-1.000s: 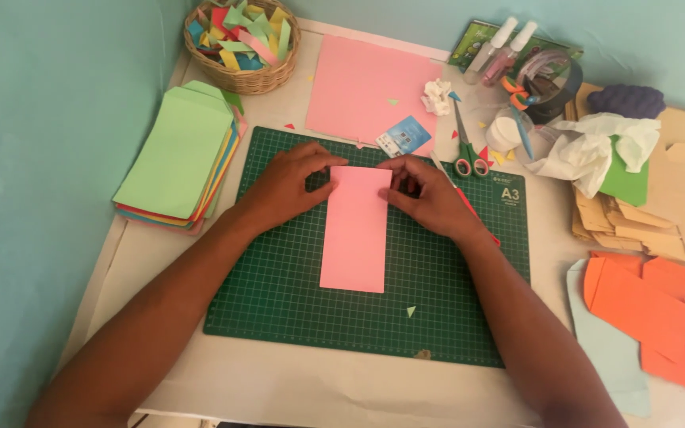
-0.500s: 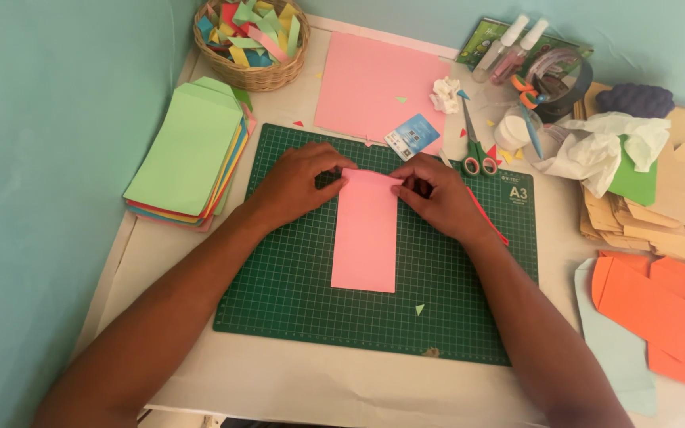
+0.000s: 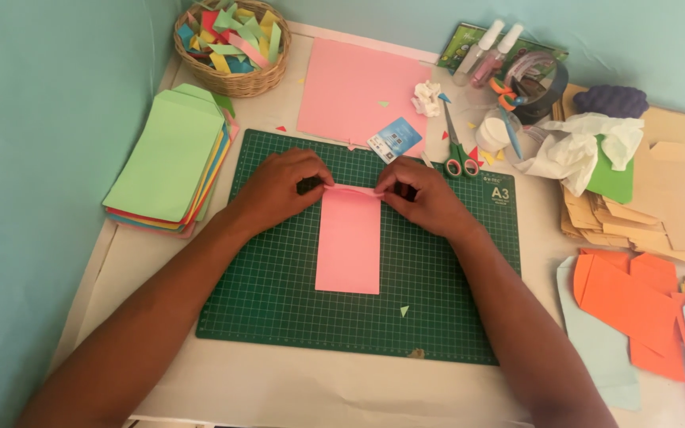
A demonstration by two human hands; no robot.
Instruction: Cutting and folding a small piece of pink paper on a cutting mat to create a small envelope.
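While my left hand (image 3: 279, 186) and right hand (image 3: 422, 194) are pinching the pink paper's (image 3: 348, 242) top edge on the green cutting mat (image 3: 279, 301), I am keeping both grips closed tight and the fold straight.

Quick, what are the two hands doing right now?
Left hand: closed, pinching the top left edge of the pink paper.
Right hand: closed, pinching the paper's top right edge.

Head view, looking steeply down over a craft table

One camera, worn on the head, faces forward and down from close range (both forearms enter from the bottom edge), centring the green cutting mat (image 3: 279, 317), with the teal wall (image 3: 41, 158) filling the left side.
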